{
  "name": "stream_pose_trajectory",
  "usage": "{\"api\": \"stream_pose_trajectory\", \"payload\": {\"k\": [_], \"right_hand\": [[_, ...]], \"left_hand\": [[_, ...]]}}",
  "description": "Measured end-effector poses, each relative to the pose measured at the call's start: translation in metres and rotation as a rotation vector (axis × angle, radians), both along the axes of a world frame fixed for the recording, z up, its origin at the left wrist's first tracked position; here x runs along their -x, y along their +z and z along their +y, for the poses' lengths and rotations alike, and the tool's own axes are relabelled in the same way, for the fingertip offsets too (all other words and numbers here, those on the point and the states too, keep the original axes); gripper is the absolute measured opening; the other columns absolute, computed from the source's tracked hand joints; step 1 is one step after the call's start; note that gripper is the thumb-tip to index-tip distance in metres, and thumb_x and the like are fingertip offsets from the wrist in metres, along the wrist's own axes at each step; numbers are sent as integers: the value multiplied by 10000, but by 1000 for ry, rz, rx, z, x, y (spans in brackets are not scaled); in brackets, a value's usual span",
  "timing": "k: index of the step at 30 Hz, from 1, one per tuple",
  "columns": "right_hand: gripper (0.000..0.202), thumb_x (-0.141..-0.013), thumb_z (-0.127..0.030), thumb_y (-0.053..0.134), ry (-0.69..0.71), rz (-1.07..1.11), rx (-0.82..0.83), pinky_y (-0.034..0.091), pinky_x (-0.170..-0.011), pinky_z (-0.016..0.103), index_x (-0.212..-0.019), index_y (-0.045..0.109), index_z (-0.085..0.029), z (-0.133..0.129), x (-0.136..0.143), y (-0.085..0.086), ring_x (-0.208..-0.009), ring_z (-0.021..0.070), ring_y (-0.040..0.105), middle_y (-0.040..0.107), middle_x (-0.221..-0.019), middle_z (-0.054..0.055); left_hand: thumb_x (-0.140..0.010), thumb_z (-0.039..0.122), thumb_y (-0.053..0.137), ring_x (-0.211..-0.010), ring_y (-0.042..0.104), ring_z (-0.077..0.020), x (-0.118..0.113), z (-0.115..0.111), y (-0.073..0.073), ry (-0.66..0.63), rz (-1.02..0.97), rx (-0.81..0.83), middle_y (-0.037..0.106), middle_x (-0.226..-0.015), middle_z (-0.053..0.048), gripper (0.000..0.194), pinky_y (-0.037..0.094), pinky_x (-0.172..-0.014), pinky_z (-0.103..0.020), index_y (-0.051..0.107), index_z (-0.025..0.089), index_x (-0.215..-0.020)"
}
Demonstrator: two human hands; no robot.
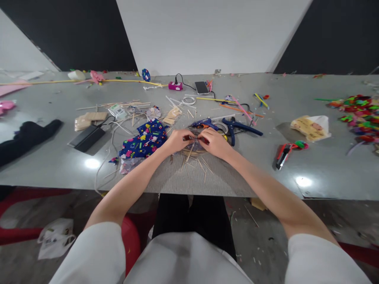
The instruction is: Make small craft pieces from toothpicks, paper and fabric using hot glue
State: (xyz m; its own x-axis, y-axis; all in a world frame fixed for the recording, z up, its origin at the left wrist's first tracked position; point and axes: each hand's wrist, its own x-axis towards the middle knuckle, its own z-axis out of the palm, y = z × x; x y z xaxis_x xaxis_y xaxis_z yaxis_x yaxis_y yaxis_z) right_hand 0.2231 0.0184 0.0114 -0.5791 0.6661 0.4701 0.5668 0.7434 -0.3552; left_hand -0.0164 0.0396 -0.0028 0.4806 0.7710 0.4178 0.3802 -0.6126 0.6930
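Observation:
Both hands meet over the middle of the table. My left hand point(178, 141) has its fingers pinched on something small and dark that I cannot make out. Close beside it, my right hand point(214, 142) is also closed, its fingertips bent over a small reddish piece mostly hidden by them. A pale stick shows between the two hands. Below them several thin wooden sticks point(194, 154) lie scattered on the table. A blue glue gun point(204, 123) rests just behind the hands, and blue-handled pliers point(242, 127) lie right of it. Blue patterned fabric point(145, 140) is left of my left hand.
Left on the grey table point(251, 173) are a black adapter point(87, 138) and a white cable point(111, 136). A purple power socket point(175, 86) and a phone point(201, 87) lie at the back. Right are a box cutter point(283, 157), a paper packet point(310, 127) and colourful pipe-cleaner pieces point(363, 114).

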Motion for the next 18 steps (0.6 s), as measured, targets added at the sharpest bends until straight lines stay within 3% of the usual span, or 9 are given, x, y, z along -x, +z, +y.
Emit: {"api": "stream_pose_trajectory", "payload": {"k": [9, 18], "right_hand": [[134, -1032, -297, 586, -37, 14, 24, 531, -955, 453, -1044, 693, -217, 0, 0, 0, -1036, 277, 634, 720, -1044, 107], [231, -1050, -337, 592, 44, 83, -21, 513, -1082, 489, -1256, 627, -239, -8, 3, 7, -1201, 286, 606, 659, -1218, 124]], "left_hand": [[-900, 243, 762, -803, 692, -173, 1, 1, -1, 47, 114, -39, 794, -927, -63, 136, 541, -767, -283, 795, 177, -1014], [-946, 211, 725, -860, 696, -189, 2, -1, 5, -41, 108, -110, 771, -929, -82, 74, 531, -816, -301, 781, 167, -962]]}}
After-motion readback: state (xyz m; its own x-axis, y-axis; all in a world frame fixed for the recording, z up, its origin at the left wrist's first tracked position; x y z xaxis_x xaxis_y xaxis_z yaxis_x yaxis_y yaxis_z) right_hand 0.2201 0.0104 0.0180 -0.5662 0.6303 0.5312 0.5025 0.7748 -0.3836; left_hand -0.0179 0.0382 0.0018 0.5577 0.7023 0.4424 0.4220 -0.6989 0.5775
